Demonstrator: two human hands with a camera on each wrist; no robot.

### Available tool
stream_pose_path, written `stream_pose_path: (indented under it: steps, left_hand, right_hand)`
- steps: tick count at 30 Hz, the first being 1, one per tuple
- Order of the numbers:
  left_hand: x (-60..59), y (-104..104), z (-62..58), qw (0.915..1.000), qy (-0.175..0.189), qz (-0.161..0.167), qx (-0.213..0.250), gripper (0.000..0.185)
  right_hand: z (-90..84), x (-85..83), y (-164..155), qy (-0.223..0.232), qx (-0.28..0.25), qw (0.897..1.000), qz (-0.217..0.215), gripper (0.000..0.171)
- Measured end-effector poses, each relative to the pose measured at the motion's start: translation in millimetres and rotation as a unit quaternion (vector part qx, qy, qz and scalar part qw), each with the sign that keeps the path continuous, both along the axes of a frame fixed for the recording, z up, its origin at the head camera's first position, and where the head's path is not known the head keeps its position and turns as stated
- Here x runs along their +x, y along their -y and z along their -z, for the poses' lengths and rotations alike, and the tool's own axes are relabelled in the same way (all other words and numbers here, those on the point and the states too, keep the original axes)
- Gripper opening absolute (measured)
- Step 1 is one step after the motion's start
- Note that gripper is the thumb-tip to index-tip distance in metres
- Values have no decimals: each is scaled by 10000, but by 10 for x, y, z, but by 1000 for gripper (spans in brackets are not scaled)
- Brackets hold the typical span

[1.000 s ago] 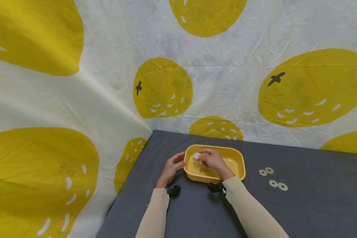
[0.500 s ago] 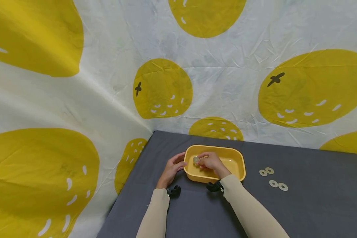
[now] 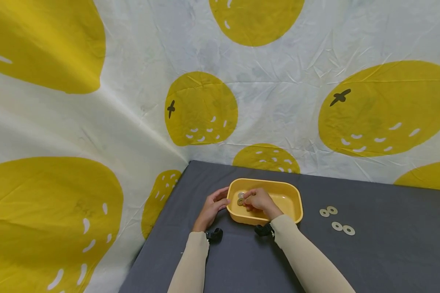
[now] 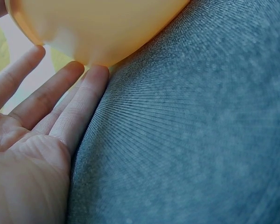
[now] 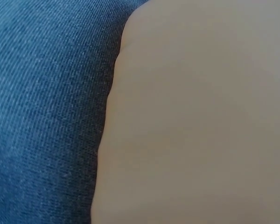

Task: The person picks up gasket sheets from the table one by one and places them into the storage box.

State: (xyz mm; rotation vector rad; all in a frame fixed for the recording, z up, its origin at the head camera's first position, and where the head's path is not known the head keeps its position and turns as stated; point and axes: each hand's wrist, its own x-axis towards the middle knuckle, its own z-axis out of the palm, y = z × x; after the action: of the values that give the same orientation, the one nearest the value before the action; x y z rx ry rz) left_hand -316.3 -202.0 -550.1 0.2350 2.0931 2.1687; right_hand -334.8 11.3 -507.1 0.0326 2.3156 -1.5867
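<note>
A yellow plastic tub [image 3: 291, 203] sits on the grey cloth-covered table [image 3: 352, 260]. My left hand [image 3: 220, 200] lies against the tub's left end with straight fingers. In the left wrist view its fingertips [image 4: 95, 77] touch the tub's rounded lower corner [image 4: 102, 28]. My right hand [image 3: 246, 199] reaches down inside the tub with curled fingers and pinches a pale washer [image 3: 241, 195] at its fingertips. A second ring [image 3: 240, 202] shows just below it, near the tub floor. The right wrist view shows only the tub's wall [image 5: 196, 116] and cloth.
Several pale washers lie on the table right of the tub, one pair [image 3: 328, 211] farther back and another pair [image 3: 342, 228] nearer me. A white sheet with large yellow fruit prints [image 3: 201, 108] hangs behind and to the left. The table's left edge [image 3: 157, 228] runs close to my left arm.
My right hand has gone down from above the tub's rim into the tub, taking the washer with it. The left hand has stayed on the tub's left end.
</note>
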Motion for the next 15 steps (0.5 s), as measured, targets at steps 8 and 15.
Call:
stream_pose_path:
  steps: [8, 15]
  left_hand:
    - [-1, -2, 8, 10000, -33, 6, 17, 53]
    - [-1, 7, 17, 10000, -66, 44, 13, 53]
  right_hand:
    - [-11, 12, -31, -234, -142, 9993, 257, 22]
    - [-216, 54, -343, -996, -949, 9905, 22, 30]
